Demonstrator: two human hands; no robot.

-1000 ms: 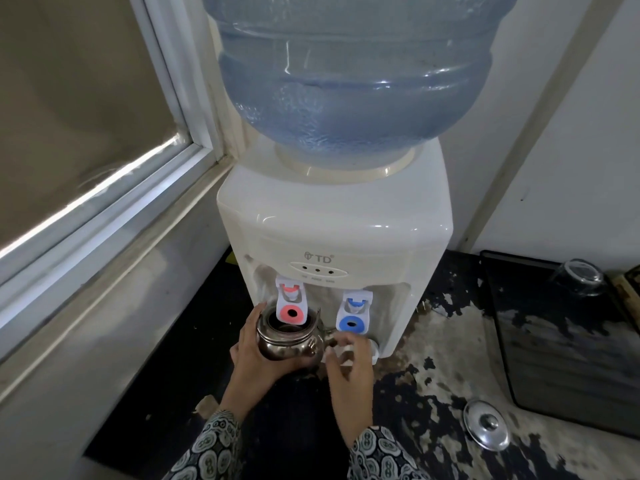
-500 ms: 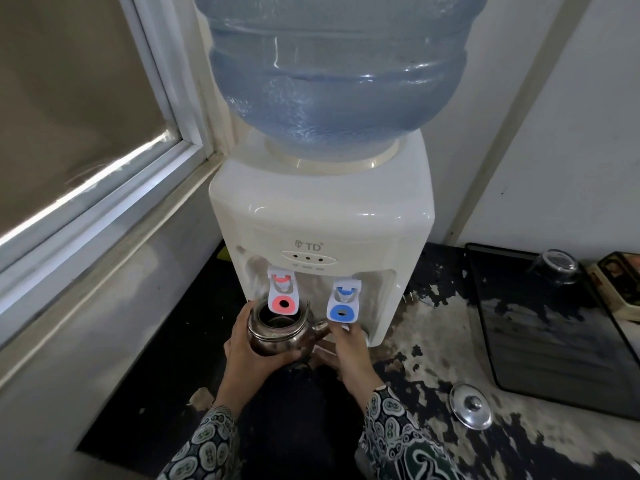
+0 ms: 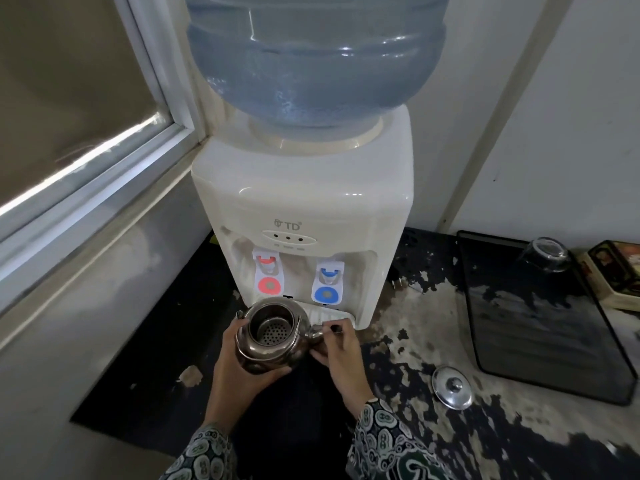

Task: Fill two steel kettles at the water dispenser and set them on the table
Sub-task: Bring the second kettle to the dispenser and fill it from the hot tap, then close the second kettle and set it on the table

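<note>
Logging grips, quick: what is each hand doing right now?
Left hand: grips the steel kettle body.
Right hand: pinches the kettle's spout.

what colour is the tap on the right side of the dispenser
Blue: the right tap has a blue lever and round pad, clearest in the head view.

black tray (image 3: 540,341) | upturned glass (image 3: 543,255) on it | tin box (image 3: 620,271) beside | window (image 3: 69,98)

White walls (image 3: 571,98) meet a worn, peeling black table (image 3: 398,348); a white-framed window (image 3: 86,109) sits at left.
</note>
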